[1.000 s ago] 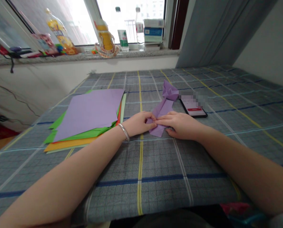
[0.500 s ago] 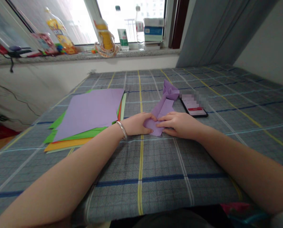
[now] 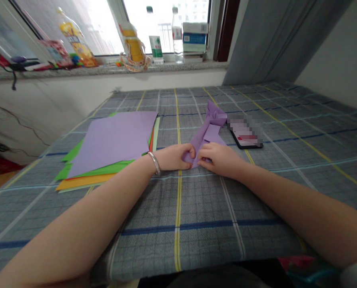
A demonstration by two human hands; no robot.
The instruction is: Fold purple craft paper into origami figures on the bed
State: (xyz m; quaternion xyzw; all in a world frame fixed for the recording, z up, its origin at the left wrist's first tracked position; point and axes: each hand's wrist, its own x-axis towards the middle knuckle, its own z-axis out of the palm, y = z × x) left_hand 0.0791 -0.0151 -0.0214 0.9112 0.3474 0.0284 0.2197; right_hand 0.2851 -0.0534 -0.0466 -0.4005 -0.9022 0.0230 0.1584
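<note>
two hands (image 3: pixel 174 157) (image 3: pixel 220 160) on folded purple paper (image 3: pixel 208 134)

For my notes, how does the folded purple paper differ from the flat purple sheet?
The folded purple paper is narrow and layered; the purple sheet is wide and flat. The left hand and right hand touch the folded paper, not the sheet. Both are light purple.

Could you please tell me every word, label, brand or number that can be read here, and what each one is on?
Nothing can be read with confidence.
Green label on the bottle on the windowsill: too small to read.
Blue-banded box: too small to read.
Yellow-labelled bottle: too small and blurred to read.
Phone screen: pixelated, unreadable.
</note>
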